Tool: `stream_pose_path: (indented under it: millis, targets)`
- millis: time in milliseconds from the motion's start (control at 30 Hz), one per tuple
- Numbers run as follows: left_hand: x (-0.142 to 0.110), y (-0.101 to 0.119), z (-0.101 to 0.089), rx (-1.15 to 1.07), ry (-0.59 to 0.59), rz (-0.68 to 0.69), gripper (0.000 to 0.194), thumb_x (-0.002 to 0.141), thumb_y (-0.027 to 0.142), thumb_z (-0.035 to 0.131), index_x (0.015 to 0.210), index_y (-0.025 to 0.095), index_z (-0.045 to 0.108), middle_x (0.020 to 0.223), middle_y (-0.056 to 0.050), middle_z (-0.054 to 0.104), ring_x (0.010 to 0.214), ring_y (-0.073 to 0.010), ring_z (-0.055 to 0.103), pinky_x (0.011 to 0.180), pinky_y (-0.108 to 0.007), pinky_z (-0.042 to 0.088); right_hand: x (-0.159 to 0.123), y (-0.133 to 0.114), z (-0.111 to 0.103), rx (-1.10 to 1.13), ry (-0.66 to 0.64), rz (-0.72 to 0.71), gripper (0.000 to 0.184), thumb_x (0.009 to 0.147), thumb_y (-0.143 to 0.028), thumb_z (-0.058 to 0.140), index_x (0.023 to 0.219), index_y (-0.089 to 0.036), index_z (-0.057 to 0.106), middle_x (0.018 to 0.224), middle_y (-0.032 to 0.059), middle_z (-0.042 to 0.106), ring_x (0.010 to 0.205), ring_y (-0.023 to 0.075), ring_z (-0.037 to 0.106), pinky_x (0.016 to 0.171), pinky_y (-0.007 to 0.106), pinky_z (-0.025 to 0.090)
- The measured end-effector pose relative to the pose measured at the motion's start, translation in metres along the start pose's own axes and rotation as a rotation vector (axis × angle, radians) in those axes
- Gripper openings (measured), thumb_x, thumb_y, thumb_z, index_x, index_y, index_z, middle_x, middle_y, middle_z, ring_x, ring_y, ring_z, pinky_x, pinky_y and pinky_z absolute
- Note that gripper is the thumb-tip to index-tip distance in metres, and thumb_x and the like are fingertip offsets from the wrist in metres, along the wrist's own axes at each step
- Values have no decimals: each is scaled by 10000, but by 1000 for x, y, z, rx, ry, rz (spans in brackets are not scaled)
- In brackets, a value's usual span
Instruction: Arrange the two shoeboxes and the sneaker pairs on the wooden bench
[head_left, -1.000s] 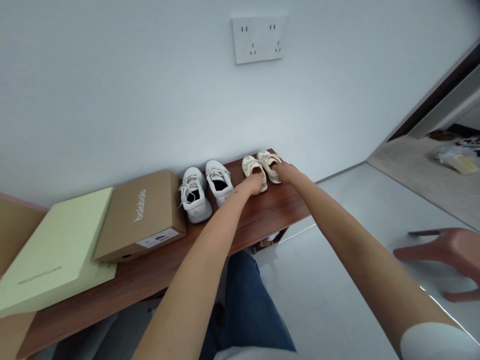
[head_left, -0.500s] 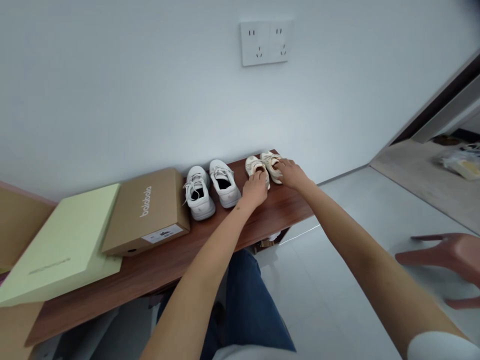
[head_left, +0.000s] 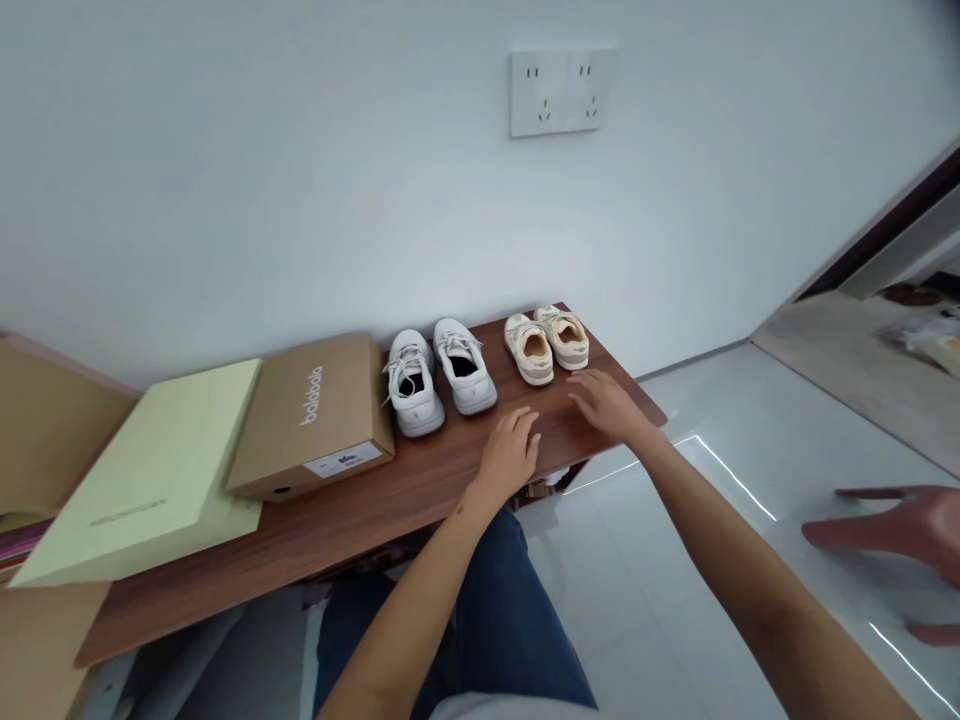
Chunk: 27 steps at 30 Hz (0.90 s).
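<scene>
Two cream sneakers [head_left: 538, 373] side by side on a wooden counter [head_left: 300, 545], near its right end, left hand [head_left: 511, 455] and right hand [head_left: 606, 405] near them, fingers loosely spread, holding nothing, white sneakers [head_left: 420, 414] farther left

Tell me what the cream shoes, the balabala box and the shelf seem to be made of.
Cream shoes: perhaps fabric or synthetic leather; they look matte, but detail is too small to settle it.
Box: likely cardboard, matte brown, with crisp folded edges.
Shelf: wood or laminate, slightly glossy, with reddish-brown grain streaks.
</scene>
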<state>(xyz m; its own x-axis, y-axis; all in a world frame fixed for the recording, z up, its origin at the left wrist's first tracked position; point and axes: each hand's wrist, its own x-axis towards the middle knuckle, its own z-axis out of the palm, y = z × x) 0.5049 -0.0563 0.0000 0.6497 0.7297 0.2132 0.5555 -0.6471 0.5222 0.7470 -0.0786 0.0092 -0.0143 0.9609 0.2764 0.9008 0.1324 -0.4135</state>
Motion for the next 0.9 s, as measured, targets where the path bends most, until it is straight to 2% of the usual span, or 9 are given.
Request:
stream_pose_path:
  millis: [100,167,300,400,533,633,733,800,900]
  targets:
    - [-10,-3,8,-102,84,-34,392,926,234,456,1308,188,527,1353,-124,555,1301,-219,475,1121,-400,376,-9,8,6,90,86,17,279,914,-280,477,1155,-202,595,1214,113,639,1154,256,574,1010,418,446]
    - [-3,-2,15,-164,153,-69,434,919,224,461,1349,182,495,1360,-138,540,1316,-227,462,1124,-418,367,-3,17,9,116,199,53,277,914,-293,472,1145,-203,593,1182,118,649,1124,260,587,993,426,457]
    - [47,10,27,-243,290,-221,604,898,249,524,1475,176,359,1479,-184,395,1420,-273,333,1151,-446,293,37,33,14,98,429,183,389,899,-346,484,1234,-156,543,1203,177,625,1159,313,550,988,478,440]
    - [95,19,33,-280,302,-357,637,881,280,582,1474,194,365,1514,-200,328,1449,-309,279,1132,-441,303,69,39,21,140,408,237,446,863,-379,530,1238,-138,526,1209,183,619,1151,314,550,971,460,448]
    - [133,21,33,-293,272,-474,488,844,302,650,1301,199,515,1425,-195,412,1268,-295,515,1022,-398,418,88,37,31,201,361,337,442,805,-403,584,1162,-145,536,1126,160,644,1074,304,585,921,435,471]
    - [140,18,28,-286,260,-558,397,810,329,690,1165,200,568,1352,-175,460,1086,-262,622,958,-387,453,86,35,33,223,357,421,410,784,-430,606,1093,-168,543,1082,150,652,1023,307,599,902,446,477]
    - [140,13,22,-360,301,-553,323,796,329,693,1073,187,604,1285,-168,524,1055,-257,632,957,-381,451,81,35,27,308,404,515,421,771,-469,623,1078,-195,535,1048,123,659,989,289,609,905,441,481]
    - [136,11,20,-502,356,-529,273,800,326,680,1023,182,617,1197,-149,591,1091,-261,615,966,-384,451,75,38,21,434,480,610,454,762,-503,634,1093,-213,522,1041,97,657,977,260,611,894,410,499]
    - [126,12,25,-932,386,-506,224,845,352,627,1009,204,595,1130,-97,638,1102,-230,603,933,-390,491,65,42,14,773,577,739,494,764,-523,638,1138,-239,486,1078,66,638,930,205,622,770,336,560]
